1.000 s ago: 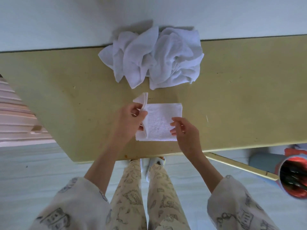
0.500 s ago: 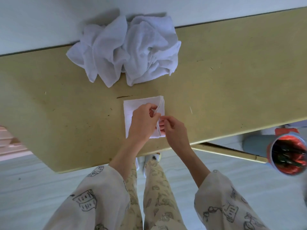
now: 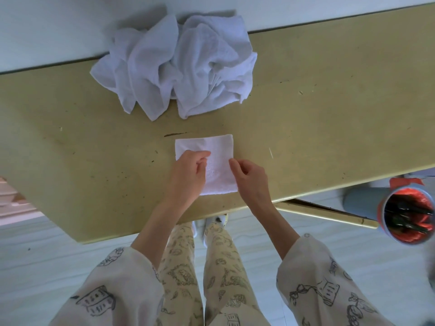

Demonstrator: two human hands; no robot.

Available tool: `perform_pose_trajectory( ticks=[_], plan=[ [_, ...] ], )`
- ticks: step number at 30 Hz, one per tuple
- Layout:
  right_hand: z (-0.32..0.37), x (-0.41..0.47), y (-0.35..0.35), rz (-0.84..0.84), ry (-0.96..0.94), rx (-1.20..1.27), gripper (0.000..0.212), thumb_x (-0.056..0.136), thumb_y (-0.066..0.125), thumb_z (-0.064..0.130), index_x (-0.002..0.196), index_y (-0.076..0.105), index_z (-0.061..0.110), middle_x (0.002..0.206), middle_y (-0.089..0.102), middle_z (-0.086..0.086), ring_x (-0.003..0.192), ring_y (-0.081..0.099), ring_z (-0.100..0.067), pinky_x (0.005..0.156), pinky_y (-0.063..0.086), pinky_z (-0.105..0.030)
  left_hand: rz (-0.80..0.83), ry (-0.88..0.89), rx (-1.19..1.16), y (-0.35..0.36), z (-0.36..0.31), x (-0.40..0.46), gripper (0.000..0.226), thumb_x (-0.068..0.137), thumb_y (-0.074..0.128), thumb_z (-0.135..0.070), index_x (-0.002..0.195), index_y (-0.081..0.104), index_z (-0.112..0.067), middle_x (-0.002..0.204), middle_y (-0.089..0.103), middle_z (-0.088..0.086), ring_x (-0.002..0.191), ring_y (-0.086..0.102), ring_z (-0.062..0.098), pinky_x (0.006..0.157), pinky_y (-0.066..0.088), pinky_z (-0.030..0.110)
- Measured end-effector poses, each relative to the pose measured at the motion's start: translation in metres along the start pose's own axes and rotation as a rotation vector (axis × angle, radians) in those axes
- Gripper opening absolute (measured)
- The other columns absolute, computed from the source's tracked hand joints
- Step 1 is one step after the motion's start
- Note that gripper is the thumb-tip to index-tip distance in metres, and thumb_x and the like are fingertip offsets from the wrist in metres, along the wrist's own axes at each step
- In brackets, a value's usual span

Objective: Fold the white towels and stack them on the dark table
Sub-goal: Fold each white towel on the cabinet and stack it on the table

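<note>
Left hand: Now that the flap I saw raised a second ago lies flat, my left hand (image 3: 188, 175) rests on the left half of the folded towel (image 3: 217, 165), fingers loosely curled on the cloth; they seem to press it, not grip it.
Right hand: my right hand (image 3: 249, 177) sits at the towel's right edge, fingertips touching it, fingers bent; whether they pinch the hem I cannot tell.
What changed: the left side has been folded over since half a second ago, so the towel is now a compact rectangle with both hands on top.
Meaning for the task: I judge this fold finished or nearly so; smoothing comes next, then starting the stack.
Folded towel: flat on the yellowish table (image 3: 329, 109), near its front edge, directly under and between my hands.
Unfolded towels (image 3: 179, 67): a crumpled heap at the table's far edge, well apart from my hands, not yet folded.
Beyond: an orange-lined bin (image 3: 407, 217) on the floor to my right.
</note>
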State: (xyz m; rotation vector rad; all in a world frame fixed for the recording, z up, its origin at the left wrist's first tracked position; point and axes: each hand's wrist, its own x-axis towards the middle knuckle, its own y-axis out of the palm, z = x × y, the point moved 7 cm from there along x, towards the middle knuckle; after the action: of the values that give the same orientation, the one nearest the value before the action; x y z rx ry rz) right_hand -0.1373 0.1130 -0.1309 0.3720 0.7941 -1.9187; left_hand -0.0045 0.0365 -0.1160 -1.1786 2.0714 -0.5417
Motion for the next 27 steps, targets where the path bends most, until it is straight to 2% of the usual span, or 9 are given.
perform_pose_trajectory(
  ticks=[3, 5, 7, 9, 16, 18, 21, 24, 27],
  plan=[
    [-0.002, 0.003, -0.001, 0.027, 0.042, -0.033, 0.014, 0.090, 0.057, 0.022, 0.087, 0.067, 0.014, 0.061, 0.053, 0.018, 0.061, 0.051, 0.001, 0.063, 0.041, -0.013, -0.028, 0.050, 0.101, -0.008, 0.010, -0.009, 0.031, 0.092, 0.048, -0.003, 0.118, 0.059, -0.012, 0.110, 0.056, 0.004, 0.095, 0.051, 0.015, 0.077, 0.038, 0.012],
    [-0.007, 0.004, -0.002, 0.044, 0.108, -0.034, 0.022, 0.087, 0.060, 0.020, 0.103, 0.067, 0.007, 0.076, 0.063, 0.006, 0.078, 0.062, -0.012, 0.080, 0.052, -0.031, -0.043, 0.063, 0.159, -0.010, 0.018, -0.013, 0.032, 0.090, 0.049, -0.003, 0.119, 0.059, -0.014, 0.114, 0.055, 0.003, 0.106, 0.047, 0.020, 0.081, 0.039, 0.021],
    [-0.011, 0.004, -0.003, 0.056, 0.152, -0.026, 0.019, 0.085, 0.063, 0.017, 0.100, 0.068, 0.007, 0.082, 0.067, 0.000, 0.087, 0.066, -0.021, 0.087, 0.053, -0.041, -0.044, 0.078, 0.170, -0.010, 0.024, -0.015, 0.034, 0.090, 0.051, -0.003, 0.120, 0.059, -0.015, 0.118, 0.053, 0.002, 0.108, 0.043, 0.020, 0.080, 0.038, 0.023],
    [-0.015, 0.005, -0.004, 0.072, 0.190, -0.008, 0.013, 0.083, 0.064, 0.015, 0.094, 0.068, 0.007, 0.084, 0.070, -0.007, 0.084, 0.068, -0.025, 0.085, 0.054, -0.043, -0.027, 0.110, 0.132, -0.010, 0.027, -0.015, 0.036, 0.089, 0.051, 0.000, 0.121, 0.058, -0.015, 0.121, 0.051, 0.002, 0.107, 0.042, 0.020, 0.080, 0.043, 0.027],
    [-0.016, 0.003, -0.006, 0.107, 0.245, 0.054, 0.011, 0.082, 0.065, 0.007, 0.093, 0.065, 0.004, 0.094, 0.069, -0.013, 0.079, 0.069, -0.024, 0.070, 0.057, -0.028, 0.026, 0.198, 0.019, -0.013, 0.038, -0.014, 0.045, 0.084, 0.049, 0.010, 0.121, 0.058, -0.015, 0.125, 0.047, 0.001, 0.103, 0.048, 0.021, 0.085, 0.047, 0.030],
    [-0.016, 0.003, -0.006, 0.100, 0.241, 0.049, 0.008, 0.082, 0.065, 0.006, 0.090, 0.065, 0.006, 0.093, 0.069, -0.013, 0.079, 0.069, -0.024, 0.070, 0.057, -0.029, 0.049, 0.204, 0.038, -0.013, 0.040, -0.018, 0.041, 0.087, 0.052, -0.001, 0.125, 0.054, -0.015, 0.129, 0.046, 0.001, 0.111, 0.042, 0.019, 0.093, 0.041, 0.028],
    [-0.016, 0.003, -0.006, 0.082, 0.225, 0.037, 0.004, 0.081, 0.065, 0.006, 0.083, 0.064, 0.009, 0.091, 0.070, -0.013, 0.076, 0.070, -0.024, 0.073, 0.058, -0.032, 0.052, 0.272, 0.156, -0.013, 0.045, -0.031, 0.050, 0.080, 0.060, -0.036, 0.127, 0.050, -0.020, 0.136, 0.044, -0.003, 0.121, 0.031, 0.013, 0.098, 0.030, 0.027],
    [-0.016, 0.002, -0.006, 0.056, 0.204, 0.012, 0.010, 0.081, 0.066, 0.007, 0.075, 0.063, 0.015, 0.085, 0.070, -0.010, 0.074, 0.070, -0.024, 0.078, 0.058, -0.035, 0.015, 0.305, 0.217, -0.012, 0.054, -0.045, 0.046, 0.073, 0.073, -0.030, 0.112, 0.052, -0.020, 0.130, 0.047, 0.000, 0.117, 0.035, 0.015, 0.089, 0.038, 0.029],
    [-0.015, 0.002, -0.006, 0.042, 0.195, -0.010, 0.004, 0.081, 0.066, 0.010, 0.080, 0.065, 0.013, 0.085, 0.070, -0.006, 0.073, 0.070, -0.022, 0.080, 0.057, -0.034, -0.048, 0.357, 0.246, -0.012, 0.056, -0.048, 0.024, 0.079, 0.063, -0.024, 0.097, 0.048, -0.020, 0.123, 0.047, 0.003, 0.113, 0.040, 0.019, 0.084, 0.042, 0.029]
  ],
)
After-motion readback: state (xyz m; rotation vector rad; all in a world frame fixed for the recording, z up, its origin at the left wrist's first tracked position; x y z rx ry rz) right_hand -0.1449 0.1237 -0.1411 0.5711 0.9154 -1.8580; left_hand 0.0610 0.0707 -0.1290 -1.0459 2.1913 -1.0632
